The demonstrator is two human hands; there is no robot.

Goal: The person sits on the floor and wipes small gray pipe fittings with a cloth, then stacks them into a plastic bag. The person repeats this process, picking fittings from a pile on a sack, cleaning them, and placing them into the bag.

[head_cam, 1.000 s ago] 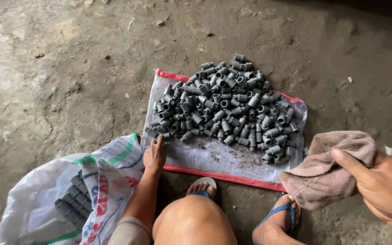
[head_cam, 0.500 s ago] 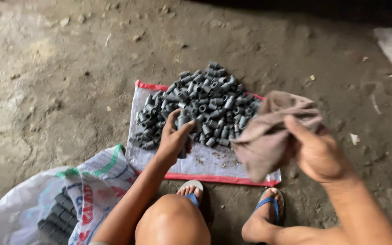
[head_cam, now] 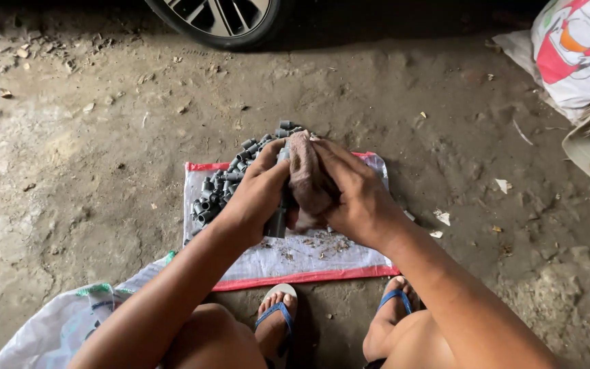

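My left hand [head_cam: 257,198] is closed around a stack of grey pipe fittings [head_cam: 278,220], held upright above the mat. My right hand [head_cam: 353,191] presses a brownish cloth [head_cam: 306,179] against that stack from the right. Behind both hands lies a heap of several grey pipe fittings [head_cam: 223,186] on a white woven mat with red edges [head_cam: 322,263]; my hands hide most of the heap.
A white printed sack [head_cam: 56,328] lies at the lower left by my knee. My feet in blue sandals [head_cam: 274,314] rest below the mat. A car wheel [head_cam: 220,20] stands at the top, another printed sack [head_cam: 575,48] at the upper right. The floor is rough dirt.
My left hand picked up fittings from the heap and lifted them. My right hand brought the cloth in from the right and now presses it on them. The view tilted up.
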